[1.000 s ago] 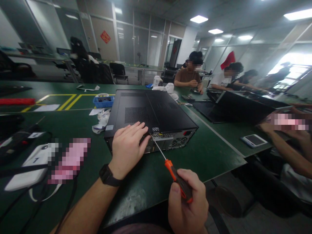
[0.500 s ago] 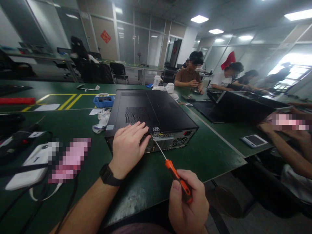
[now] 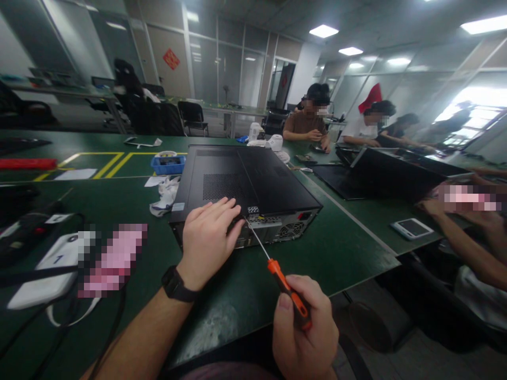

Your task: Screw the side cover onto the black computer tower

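A black computer case (image 3: 225, 158) lies flat on the green table, its rear panel with a fan grille (image 3: 292, 230) facing me. My left hand (image 3: 212, 229), with a black watch (image 3: 178, 283) on the wrist, rests on the near top edge. Its fingers lie stretched across the cover and its thumb is beside the rear edge. In my right hand (image 3: 307, 327) is an orange and black screwdriver (image 3: 282, 277), gripped by the handle. The shaft slants up and left to the case's rear edge, close to my left thumb. Whatever the tip touches is too small to see.
Left of me lie a white device (image 3: 59, 269), a blurred-out pink item (image 3: 116, 258) and black cables. Behind them are a white cloth (image 3: 165, 195) and a blue tray (image 3: 168, 164). On the right, a phone-like device (image 3: 412, 228) lies near a co-worker's arm (image 3: 459, 237); other people sit beyond.
Hardly anything differs. My right hand and the screwdriver have shifted very slightly left; my left hand and the case keep their place.
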{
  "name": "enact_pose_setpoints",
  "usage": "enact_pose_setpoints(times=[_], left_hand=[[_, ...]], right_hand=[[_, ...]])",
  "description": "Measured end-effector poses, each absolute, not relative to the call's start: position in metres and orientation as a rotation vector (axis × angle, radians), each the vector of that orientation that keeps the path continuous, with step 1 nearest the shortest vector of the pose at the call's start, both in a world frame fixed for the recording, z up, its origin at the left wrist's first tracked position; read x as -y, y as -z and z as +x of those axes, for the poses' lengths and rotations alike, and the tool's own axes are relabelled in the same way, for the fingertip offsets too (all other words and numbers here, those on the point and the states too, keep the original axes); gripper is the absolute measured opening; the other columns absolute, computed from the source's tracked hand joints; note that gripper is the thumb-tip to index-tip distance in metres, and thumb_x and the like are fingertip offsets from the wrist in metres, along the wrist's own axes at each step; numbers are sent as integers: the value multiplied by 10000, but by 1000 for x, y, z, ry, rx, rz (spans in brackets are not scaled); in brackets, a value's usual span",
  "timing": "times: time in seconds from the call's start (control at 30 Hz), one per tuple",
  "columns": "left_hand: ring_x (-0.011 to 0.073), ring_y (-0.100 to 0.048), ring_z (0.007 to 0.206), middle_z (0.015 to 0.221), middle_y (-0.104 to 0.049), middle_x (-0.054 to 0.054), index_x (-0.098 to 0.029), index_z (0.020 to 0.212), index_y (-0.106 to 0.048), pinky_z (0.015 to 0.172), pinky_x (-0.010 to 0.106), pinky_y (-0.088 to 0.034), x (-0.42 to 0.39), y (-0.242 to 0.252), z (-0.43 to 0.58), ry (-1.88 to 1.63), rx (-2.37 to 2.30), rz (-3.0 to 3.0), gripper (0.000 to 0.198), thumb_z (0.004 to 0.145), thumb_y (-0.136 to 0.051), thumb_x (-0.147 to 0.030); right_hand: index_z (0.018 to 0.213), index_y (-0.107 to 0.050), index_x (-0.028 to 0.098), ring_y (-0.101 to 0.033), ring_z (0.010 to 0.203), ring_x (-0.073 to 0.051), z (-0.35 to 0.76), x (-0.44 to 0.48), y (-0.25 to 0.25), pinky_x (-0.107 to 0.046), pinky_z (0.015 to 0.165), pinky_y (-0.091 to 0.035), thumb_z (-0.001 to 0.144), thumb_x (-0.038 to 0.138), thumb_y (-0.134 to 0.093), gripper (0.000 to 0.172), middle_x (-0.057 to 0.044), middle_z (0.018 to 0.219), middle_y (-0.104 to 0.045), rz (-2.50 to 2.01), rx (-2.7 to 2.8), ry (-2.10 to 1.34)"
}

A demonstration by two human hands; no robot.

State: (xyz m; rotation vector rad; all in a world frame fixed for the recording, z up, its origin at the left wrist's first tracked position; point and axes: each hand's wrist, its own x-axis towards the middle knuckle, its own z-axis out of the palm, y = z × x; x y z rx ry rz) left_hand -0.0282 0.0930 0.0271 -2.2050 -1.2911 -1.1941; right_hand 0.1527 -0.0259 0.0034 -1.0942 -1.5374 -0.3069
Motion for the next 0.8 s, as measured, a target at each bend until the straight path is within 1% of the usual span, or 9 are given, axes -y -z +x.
enact_pose_setpoints(times=[0.17,0.23,0.3,0.4,0.5,0.57,0.63,0.7,0.8], left_hand=[[278,-711,1266,1337,-760,84,-215,1184,-735,1062,501,-519,-92,-28,-28,1202,1288,-2210,221,998,-634,-280],[280,-712,1263,1334,-761,84,-219,1186,-737,1061,504,-521,-93,-28,-28,1208,1293,-2214,224,996,-636,-279],[285,-714,1262,1339,-758,86,-226,1187,-740,1059,510,-521,-93,-28,-28,1207,1298,-2215,225,994,-638,-277],[286,-713,1263,1339,-757,89,-226,1188,-740,1058,509,-520,-93,-27,-28,1206,1296,-2212,224,992,-643,-277],[278,-714,1262,1329,-763,95,-208,1185,-737,1056,497,-520,-94,-27,-29,1206,1287,-2210,224,995,-642,-279],[278,-713,1264,1329,-763,97,-204,1185,-736,1056,496,-520,-94,-26,-29,1202,1284,-2210,224,998,-639,-279],[282,-712,1264,1335,-760,96,-208,1186,-736,1057,502,-521,-94,-27,-29,1202,1283,-2209,224,998,-639,-280],[284,-716,1258,1335,-760,96,-211,1183,-738,1051,508,-526,-94,-27,-28,1201,1286,-2208,222,997,-641,-283],[288,-715,1259,1338,-757,97,-217,1177,-739,1044,514,-532,-93,-28,-28,1195,1291,-2208,216,997,-638,-278]], right_hand=[[1136,-641,199,-728,699,-158,155,28,0,-266,626,-614,973,209,-614,165,-33,887,-740,-1164,1496,269],[1156,-640,192,-721,666,-146,156,29,1,-251,601,-602,988,235,-605,177,-35,894,-742,-1163,1497,247],[1178,-625,183,-729,706,-155,155,29,-1,-260,615,-609,990,242,-585,200,-46,911,-735,-1139,1527,222],[1179,-609,172,-742,826,-179,154,28,-3,-292,701,-633,963,199,-582,220,-62,942,-721,-1099,1535,247],[1144,-626,181,-743,802,-163,154,26,-2,-274,717,-634,955,164,-599,191,-42,919,-729,-1117,1500,288],[1125,-642,187,-742,741,-152,155,26,1,-261,692,-632,976,183,-599,155,-30,894,-740,-1143,1499,284],[1141,-647,182,-744,719,-155,156,27,2,-267,682,-636,991,221,-594,164,-36,901,-745,-1164,1504,271],[1168,-635,174,-750,761,-175,156,27,1,-292,689,-644,984,248,-595,202,-55,928,-740,-1151,1511,263],[1175,-614,176,-752,846,-204,155,27,-2,-326,710,-652,946,210,-607,232,-71,951,-727,-1102,1520,284]])
